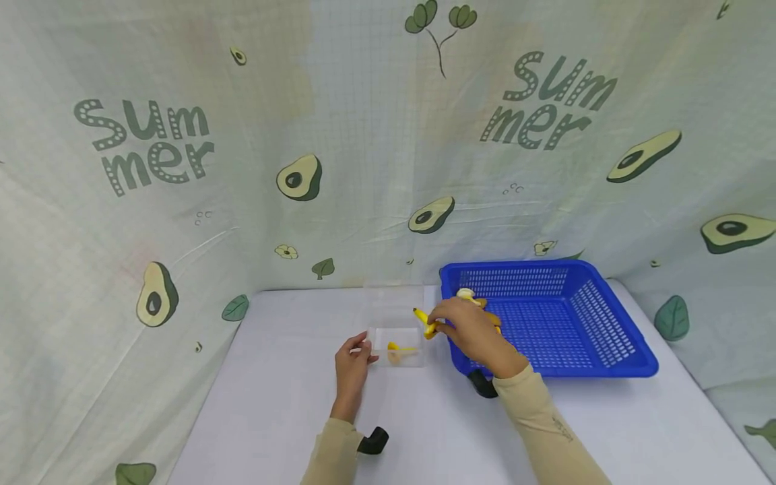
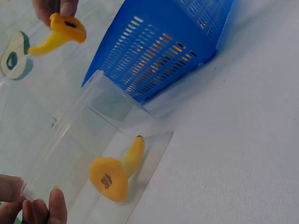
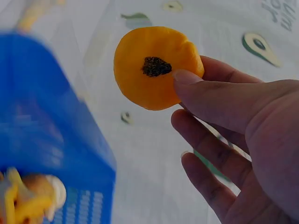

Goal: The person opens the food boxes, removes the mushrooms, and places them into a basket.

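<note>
My right hand point(image 1: 465, 330) pinches a yellow toy mushroom point(image 1: 427, 322) between thumb and fingers, just left of the blue basket's near-left side. In the right wrist view, its round orange cap point(image 3: 133, 65) shows a dark patch. My left hand point(image 1: 351, 369) grips the left edge of a clear plastic box point(image 1: 412, 358) on the table, fingertips point(image 2: 57, 205) at its rim. A second yellow toy mushroom point(image 2: 110, 179) lies inside the box. The box's transparent lid point(image 1: 394, 300) seems to stand raised at the back.
To the right stands the blue perforated basket point(image 1: 606, 372), with several brown, white and yellow toy pieces point(image 3: 32, 198) along its left side. A patterned cloth point(image 1: 364, 135) hangs behind the white table point(image 1: 285, 377). Black devices point(image 1: 374, 441) sit by both wrists.
</note>
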The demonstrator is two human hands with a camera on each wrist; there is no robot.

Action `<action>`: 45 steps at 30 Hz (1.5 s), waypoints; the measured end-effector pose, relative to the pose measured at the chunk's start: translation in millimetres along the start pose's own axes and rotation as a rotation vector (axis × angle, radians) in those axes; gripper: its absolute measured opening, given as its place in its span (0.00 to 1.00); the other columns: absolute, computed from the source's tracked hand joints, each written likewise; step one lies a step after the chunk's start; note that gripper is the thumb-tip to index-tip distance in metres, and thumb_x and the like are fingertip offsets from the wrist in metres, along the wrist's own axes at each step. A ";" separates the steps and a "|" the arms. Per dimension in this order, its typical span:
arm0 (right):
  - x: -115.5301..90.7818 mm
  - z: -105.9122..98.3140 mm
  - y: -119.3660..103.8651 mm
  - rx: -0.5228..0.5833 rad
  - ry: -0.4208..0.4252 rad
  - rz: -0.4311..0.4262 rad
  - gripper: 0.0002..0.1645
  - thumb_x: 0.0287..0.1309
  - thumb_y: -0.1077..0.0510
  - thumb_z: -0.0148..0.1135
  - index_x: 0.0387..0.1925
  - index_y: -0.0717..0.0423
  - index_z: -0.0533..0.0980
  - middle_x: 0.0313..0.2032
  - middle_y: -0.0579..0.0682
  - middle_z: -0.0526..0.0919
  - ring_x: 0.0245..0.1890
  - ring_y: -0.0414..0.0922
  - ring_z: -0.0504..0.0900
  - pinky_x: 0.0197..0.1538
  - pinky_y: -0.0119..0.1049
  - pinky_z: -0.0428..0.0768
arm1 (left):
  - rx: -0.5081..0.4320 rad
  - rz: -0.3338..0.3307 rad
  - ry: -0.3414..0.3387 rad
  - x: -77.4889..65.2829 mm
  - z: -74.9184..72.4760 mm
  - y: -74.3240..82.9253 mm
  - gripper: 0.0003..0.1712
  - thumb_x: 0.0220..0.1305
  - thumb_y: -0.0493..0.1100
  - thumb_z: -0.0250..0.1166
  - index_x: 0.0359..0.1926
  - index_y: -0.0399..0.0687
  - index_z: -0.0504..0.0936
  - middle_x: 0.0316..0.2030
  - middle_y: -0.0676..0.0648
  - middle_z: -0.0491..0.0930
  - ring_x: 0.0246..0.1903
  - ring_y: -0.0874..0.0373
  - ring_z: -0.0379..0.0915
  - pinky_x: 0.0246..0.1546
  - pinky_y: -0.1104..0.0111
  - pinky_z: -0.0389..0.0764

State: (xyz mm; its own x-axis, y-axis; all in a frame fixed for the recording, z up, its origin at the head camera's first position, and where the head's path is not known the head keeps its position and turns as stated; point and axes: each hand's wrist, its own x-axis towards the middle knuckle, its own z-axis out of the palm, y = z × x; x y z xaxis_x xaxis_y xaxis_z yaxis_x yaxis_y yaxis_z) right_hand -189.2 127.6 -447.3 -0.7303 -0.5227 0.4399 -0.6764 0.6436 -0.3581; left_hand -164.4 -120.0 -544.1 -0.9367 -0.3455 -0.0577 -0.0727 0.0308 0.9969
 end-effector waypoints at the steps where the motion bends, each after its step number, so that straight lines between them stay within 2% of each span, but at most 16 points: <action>1: -4.1 -5.7 2.7 0.005 0.006 0.021 0.11 0.54 0.69 0.78 0.38 0.55 0.88 0.37 0.45 0.90 0.41 0.48 0.87 0.48 0.46 0.88 | 0.004 -0.002 0.000 0.0 0.0 0.5 0.18 0.75 0.29 0.61 0.62 0.24 0.80 0.41 0.40 0.76 0.29 0.58 0.78 0.35 0.70 0.91; 5: -20.9 -27.1 14.2 0.036 0.029 0.091 0.11 0.54 0.70 0.77 0.38 0.55 0.88 0.38 0.46 0.90 0.42 0.50 0.86 0.50 0.51 0.89 | 0.020 -0.003 0.002 -0.3 0.2 1.0 0.19 0.75 0.30 0.61 0.62 0.23 0.79 0.42 0.40 0.75 0.29 0.58 0.78 0.36 0.69 0.91; 10: -41.2 -46.0 29.8 0.048 0.045 0.108 0.15 0.54 0.74 0.75 0.40 0.57 0.88 0.42 0.51 0.90 0.45 0.54 0.87 0.49 0.55 0.90 | 0.040 0.004 0.001 -11.4 0.8 19.3 0.18 0.75 0.27 0.59 0.61 0.19 0.77 0.40 0.37 0.74 0.28 0.54 0.78 0.38 0.64 0.92; 12: -48.4 -49.6 35.7 0.042 0.048 0.112 0.15 0.54 0.75 0.75 0.41 0.57 0.88 0.42 0.52 0.90 0.45 0.54 0.87 0.49 0.55 0.90 | 0.045 0.003 0.000 -10.8 0.5 18.6 0.18 0.75 0.26 0.58 0.61 0.18 0.77 0.40 0.37 0.74 0.29 0.53 0.78 0.38 0.63 0.92; 15: -58.2 -53.6 43.2 0.028 0.042 0.132 0.16 0.55 0.75 0.74 0.41 0.57 0.88 0.42 0.52 0.90 0.45 0.54 0.87 0.49 0.56 0.89 | 0.049 0.000 0.005 -1.5 1.0 1.4 0.19 0.75 0.27 0.59 0.62 0.20 0.77 0.41 0.38 0.75 0.28 0.55 0.78 0.37 0.65 0.92; 19: -68.3 -55.8 52.1 0.004 0.025 0.147 0.16 0.55 0.75 0.74 0.42 0.56 0.88 0.41 0.51 0.90 0.45 0.55 0.87 0.49 0.57 0.89 | 0.040 0.009 -0.002 1.2 0.0 -6.0 0.19 0.75 0.29 0.60 0.62 0.21 0.78 0.41 0.41 0.75 0.28 0.59 0.78 0.35 0.70 0.91; 25: -77.3 -56.6 62.2 -0.018 -0.007 0.149 0.16 0.55 0.74 0.75 0.40 0.54 0.88 0.39 0.48 0.89 0.43 0.53 0.86 0.47 0.55 0.88 | 0.019 -0.002 0.000 1.5 0.0 -4.3 0.18 0.75 0.29 0.60 0.62 0.25 0.80 0.40 0.42 0.74 0.28 0.59 0.78 0.35 0.72 0.90; 34: -81.0 -54.9 66.9 0.014 -0.081 0.171 0.15 0.57 0.74 0.74 0.40 0.53 0.88 0.40 0.46 0.89 0.45 0.55 0.87 0.50 0.56 0.88 | 0.016 0.000 -0.005 1.5 0.3 -1.2 0.18 0.76 0.30 0.60 0.62 0.25 0.80 0.42 0.40 0.75 0.28 0.59 0.80 0.36 0.72 0.90; 42: -80.9 -48.0 68.7 0.028 -0.146 0.186 0.14 0.57 0.72 0.74 0.41 0.53 0.88 0.41 0.46 0.89 0.45 0.54 0.87 0.50 0.54 0.89 | 0.007 -0.006 -0.018 0.4 -0.8 -1.6 0.19 0.76 0.30 0.60 0.63 0.25 0.79 0.42 0.41 0.75 0.30 0.58 0.76 0.36 0.73 0.90; 45: -80.5 -46.4 67.3 0.039 -0.163 0.192 0.14 0.57 0.72 0.74 0.41 0.53 0.88 0.41 0.46 0.89 0.45 0.55 0.87 0.49 0.54 0.89 | 0.001 0.017 -0.017 0.0 -1.4 -2.4 0.19 0.75 0.29 0.60 0.62 0.22 0.78 0.41 0.41 0.74 0.29 0.59 0.77 0.35 0.73 0.90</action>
State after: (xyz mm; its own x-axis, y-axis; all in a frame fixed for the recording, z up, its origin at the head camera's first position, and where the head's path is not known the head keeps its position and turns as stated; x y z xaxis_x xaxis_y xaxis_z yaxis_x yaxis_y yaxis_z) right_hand -171.5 239.0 -468.6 -0.8492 -0.4783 0.2238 -0.5250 0.7190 -0.4555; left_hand -163.8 -121.4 -546.5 -0.9435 -0.3287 -0.0419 -0.0574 0.0378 0.9976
